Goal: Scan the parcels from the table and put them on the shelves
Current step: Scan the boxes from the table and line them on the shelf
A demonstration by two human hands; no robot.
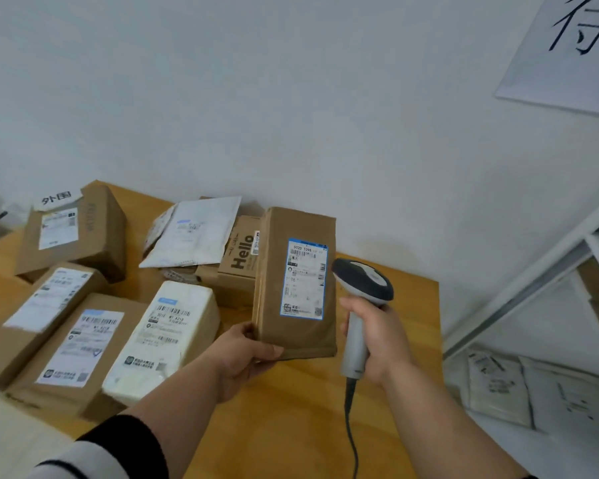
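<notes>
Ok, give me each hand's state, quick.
Left hand: grips the tall brown cardboard parcel with the blue-edged label at its lower corner.
Right hand: grips the grey handheld barcode scanner.

Left hand (246, 354): extended forward from the lower left, forearm bare, dark sleeve with a white band pushed up near the elbow. Thumb lies across the front lower corner of an upright brown parcel (296, 285); the remaining fingers are hidden behind it.

Right hand (377, 344): raised from the lower right, forearm bare. Fingers are wrapped around the handle of a scanner (362, 305), with the scanner head above the fist.
</notes>
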